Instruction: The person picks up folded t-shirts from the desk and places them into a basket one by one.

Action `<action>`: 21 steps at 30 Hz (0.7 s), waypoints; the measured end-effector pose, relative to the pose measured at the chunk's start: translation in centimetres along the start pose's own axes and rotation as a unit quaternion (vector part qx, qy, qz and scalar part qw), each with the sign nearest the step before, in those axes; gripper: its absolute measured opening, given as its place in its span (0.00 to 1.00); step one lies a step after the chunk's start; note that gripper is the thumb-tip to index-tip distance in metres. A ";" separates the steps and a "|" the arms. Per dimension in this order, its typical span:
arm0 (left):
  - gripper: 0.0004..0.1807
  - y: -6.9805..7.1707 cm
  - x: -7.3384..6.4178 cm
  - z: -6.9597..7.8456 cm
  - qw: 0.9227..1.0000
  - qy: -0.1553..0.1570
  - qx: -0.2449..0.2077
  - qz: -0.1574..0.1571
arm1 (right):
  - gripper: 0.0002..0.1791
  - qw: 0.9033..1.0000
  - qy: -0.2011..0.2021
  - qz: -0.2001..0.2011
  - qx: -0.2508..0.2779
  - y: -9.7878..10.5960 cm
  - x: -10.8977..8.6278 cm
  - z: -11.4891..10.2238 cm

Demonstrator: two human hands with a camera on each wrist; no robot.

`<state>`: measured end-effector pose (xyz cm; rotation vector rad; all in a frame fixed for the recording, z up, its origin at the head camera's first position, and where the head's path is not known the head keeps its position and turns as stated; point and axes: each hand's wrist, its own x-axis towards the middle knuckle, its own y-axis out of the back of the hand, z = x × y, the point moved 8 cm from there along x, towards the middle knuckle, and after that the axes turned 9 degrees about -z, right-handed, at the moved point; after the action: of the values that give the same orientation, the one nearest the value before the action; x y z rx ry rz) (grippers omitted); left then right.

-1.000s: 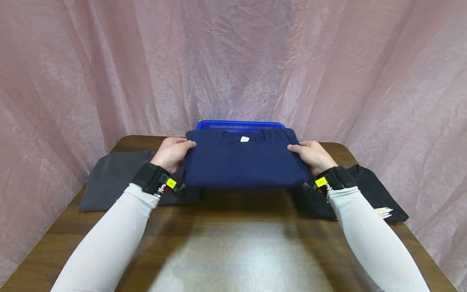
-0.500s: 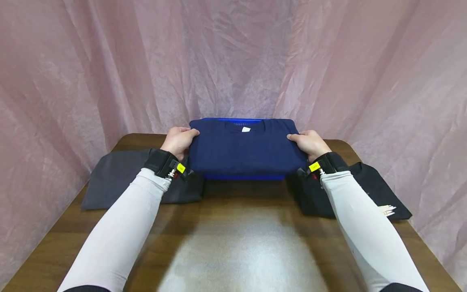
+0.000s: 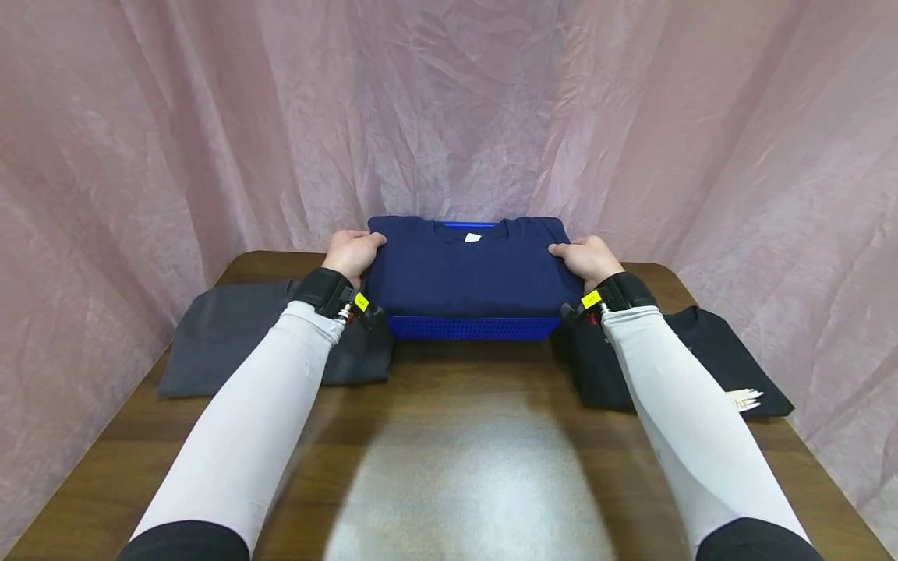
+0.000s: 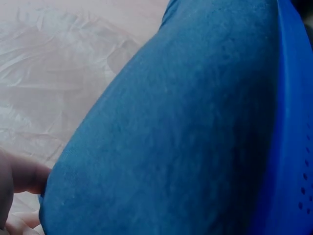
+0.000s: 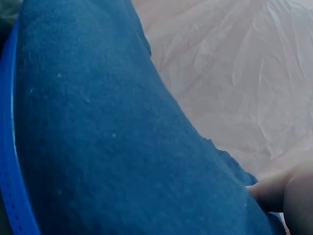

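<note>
A folded navy T-shirt [image 3: 466,273] with a white neck label is stretched level between my two hands. My left hand [image 3: 352,253] pinches its left edge, thumb on top. At the opposite edge my right hand [image 3: 589,259] grips the cloth the same way. Under the shirt stands a blue perforated plastic basket [image 3: 470,328]; its front wall shows below the cloth and a strip of its back rim above. Both wrist views show the shirt [image 4: 161,132] close over the basket rim [image 5: 12,147]. The basket's inside is hidden by the shirt.
A folded dark grey shirt [image 3: 224,335] lies on the wooden table [image 3: 449,452] at left, partly under the left forearm. At right lies a folded black shirt [image 3: 730,354] with a pale print. A pink curtain [image 3: 449,109] hangs behind the table.
Both hands have carried the navy shirt forward, away from the body, until it lies over the basket. The basket's front wall has come into view below it.
</note>
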<state>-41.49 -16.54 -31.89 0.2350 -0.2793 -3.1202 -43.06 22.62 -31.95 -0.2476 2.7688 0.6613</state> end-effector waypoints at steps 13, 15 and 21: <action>0.30 -1.0 1.2 0.4 1.000 -0.007 0.010 0.022 | 0.38 0.999 0.000 0.046 -0.004 0.0 1.0 0.2; 0.29 -1.2 1.2 0.3 1.000 -0.008 0.016 0.023 | 0.38 0.999 -0.001 0.046 -0.006 -0.2 1.0 0.2; 0.29 -2.0 1.2 0.3 1.000 -0.012 0.023 0.012 | 0.37 0.999 0.006 0.043 -0.011 -0.7 1.0 0.4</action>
<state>-42.67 -14.49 -32.08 0.1935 -0.3511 -3.0972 -43.80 22.09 -32.89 -0.1377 2.7984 0.7146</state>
